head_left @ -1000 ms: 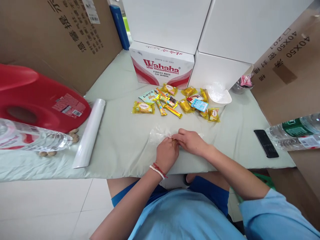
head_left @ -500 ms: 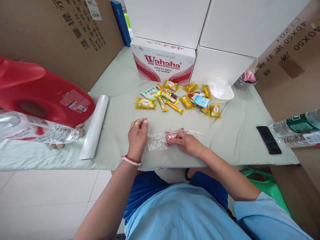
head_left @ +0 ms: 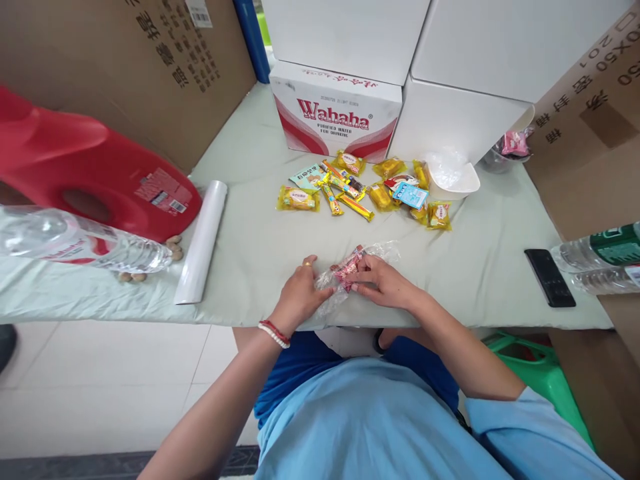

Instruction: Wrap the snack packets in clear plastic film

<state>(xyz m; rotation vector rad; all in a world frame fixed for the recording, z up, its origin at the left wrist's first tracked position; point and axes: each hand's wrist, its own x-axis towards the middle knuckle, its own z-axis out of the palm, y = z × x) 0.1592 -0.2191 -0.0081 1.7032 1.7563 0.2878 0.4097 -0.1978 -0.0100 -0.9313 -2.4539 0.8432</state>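
A small red-wrapped snack (head_left: 347,269) lies on a crumpled piece of clear plastic wrap (head_left: 386,251) near the table's front edge. My right hand (head_left: 385,281) grips the snack from the right, its fingers curled on the wrapper. From the left, my left hand (head_left: 300,293) holds the near side of the wrap, thumb pointing at the snack and fingers bent, partly hidden. Beyond my hands lie yellow-wrapped snacks (head_left: 299,198), thin yellow sticks (head_left: 355,207) and a light blue packet (head_left: 411,195).
A white bowl (head_left: 465,187) with clear plastic in it stands behind the snacks, before a Wahaha carton (head_left: 337,117). At left are a white roll (head_left: 203,243), a red jug (head_left: 115,177) and a water bottle (head_left: 85,243). A phone (head_left: 550,279) lies at right.
My left hand has come down and right onto the plastic wrap. The snack is now tilted and the wrap bunched around it. The view has shifted slightly.
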